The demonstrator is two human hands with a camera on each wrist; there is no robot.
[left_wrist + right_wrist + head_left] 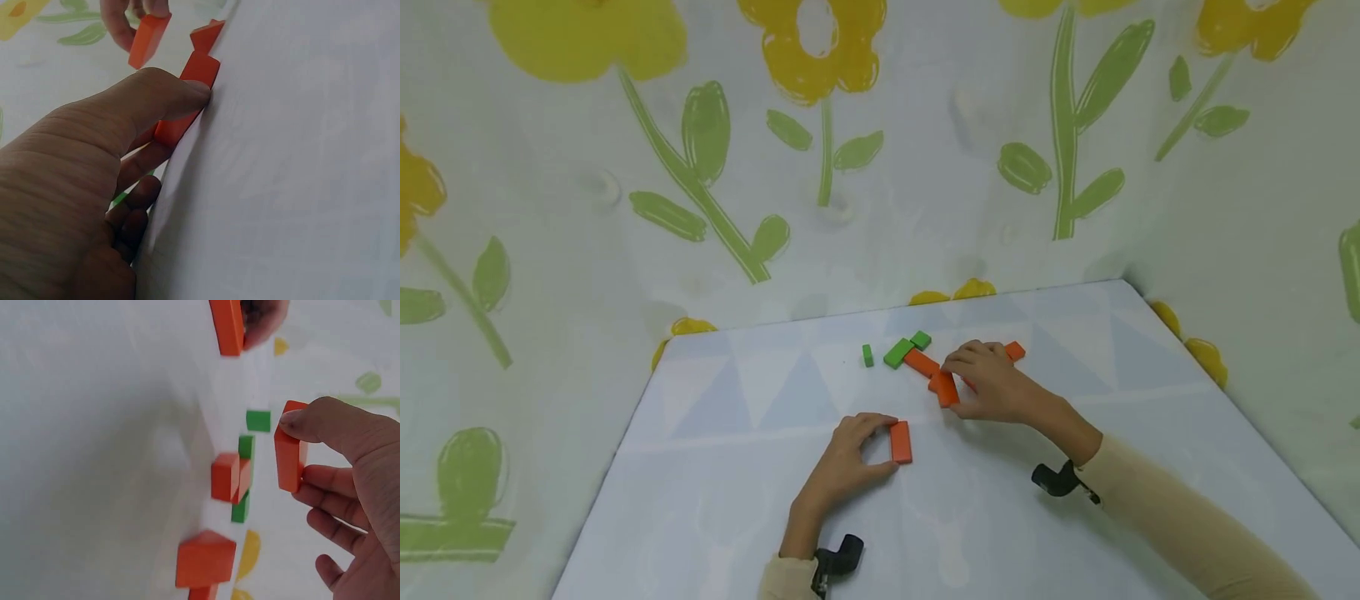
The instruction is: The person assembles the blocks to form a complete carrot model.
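Orange and rigid, the small block (901,442) on the table (715,500) looks like painted wood: light, stiff, smooth-sided, unlikely to break, best pinched across its narrow faces. The left hand (842,467) does that, thumb and fingers curled round the block where it lies in front of the person. The right hand (996,385) pinches a second orange block (289,456) by its ends, lifted just off the table beside the loose orange pieces (922,363) and green pieces (898,352) farther back. No container is in view; everything lies bare on the pale table.
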